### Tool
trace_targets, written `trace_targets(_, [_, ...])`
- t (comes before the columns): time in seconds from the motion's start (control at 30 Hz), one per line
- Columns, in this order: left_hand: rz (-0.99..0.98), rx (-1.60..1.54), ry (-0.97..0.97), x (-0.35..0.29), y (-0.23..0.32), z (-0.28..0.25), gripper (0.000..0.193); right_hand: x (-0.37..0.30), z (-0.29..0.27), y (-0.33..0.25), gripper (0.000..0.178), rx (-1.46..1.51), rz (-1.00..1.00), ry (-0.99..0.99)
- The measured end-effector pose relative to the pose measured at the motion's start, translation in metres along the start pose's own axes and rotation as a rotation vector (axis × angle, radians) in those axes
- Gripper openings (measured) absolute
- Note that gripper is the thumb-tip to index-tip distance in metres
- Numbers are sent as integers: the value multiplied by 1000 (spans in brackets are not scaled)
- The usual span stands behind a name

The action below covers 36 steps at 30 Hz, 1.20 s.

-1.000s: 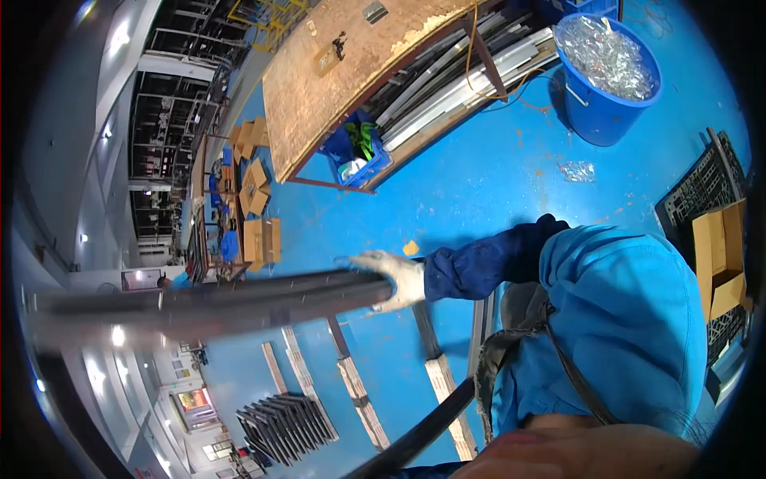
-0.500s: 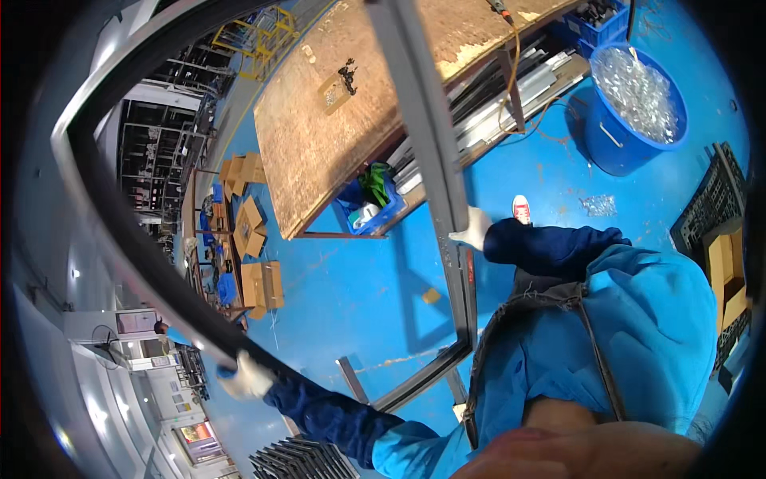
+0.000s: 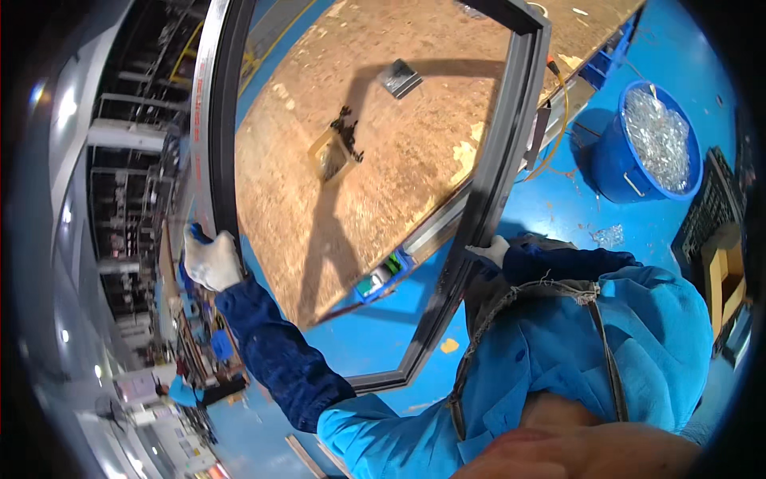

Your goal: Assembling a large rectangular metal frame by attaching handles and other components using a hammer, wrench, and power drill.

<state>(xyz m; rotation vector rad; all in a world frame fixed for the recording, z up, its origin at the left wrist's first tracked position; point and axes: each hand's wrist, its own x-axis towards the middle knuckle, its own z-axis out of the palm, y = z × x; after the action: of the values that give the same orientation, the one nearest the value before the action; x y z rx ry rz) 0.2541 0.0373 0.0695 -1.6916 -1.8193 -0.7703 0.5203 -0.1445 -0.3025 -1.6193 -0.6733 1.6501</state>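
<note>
A large dark grey metal window frame (image 3: pixel 504 132) is held up in front of me, over the edge of a wooden-topped workbench (image 3: pixel 267 188). My left hand (image 3: pixel 211 259), in a white glove, is closed around the frame's left side bar. On the right side bar, lower down, my gloved right hand (image 3: pixel 491 251) grips too, its fingers partly hidden behind the bar. Through the frame's opening I see a small open cardboard box (image 3: pixel 325 160) with black parts (image 3: pixel 345 128) beside it, and a small dark grey block (image 3: pixel 400 78) on the bench top.
A blue bin (image 3: pixel 610 164) full of clear plastic stands right of the bench. A yellow cord (image 3: pixel 563 132) hangs off the bench edge. Below it is a blue crate (image 3: pixel 408 259). Far right are a black pallet (image 3: pixel 710 188) and a cardboard box (image 3: pixel 724 259). Another person (image 3: pixel 185 393) is far left.
The frame has swung upright and moved over the bench, still in both hands. My left hand has risen. More of the bench top shows, with the grey block now visible.
</note>
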Motion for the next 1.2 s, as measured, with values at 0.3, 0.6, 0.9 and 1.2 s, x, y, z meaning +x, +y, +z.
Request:
trace_targets(0.3, [457,-4,-431,181,21,305,36,131,131,-40,50,398,-135,280])
trace_targets(0.6, [725,157,-752,165,47,569,53,249,194,-23,48,-106,-272,86])
trace_targets(0.9, [615,-83,-769,132,6,715,48,291,227,-47,44,-145,-213,32])
trace_targets(1.2, [671,-515,-566,-6,88,585,47,277,212,-7,41,-134,-231,198])
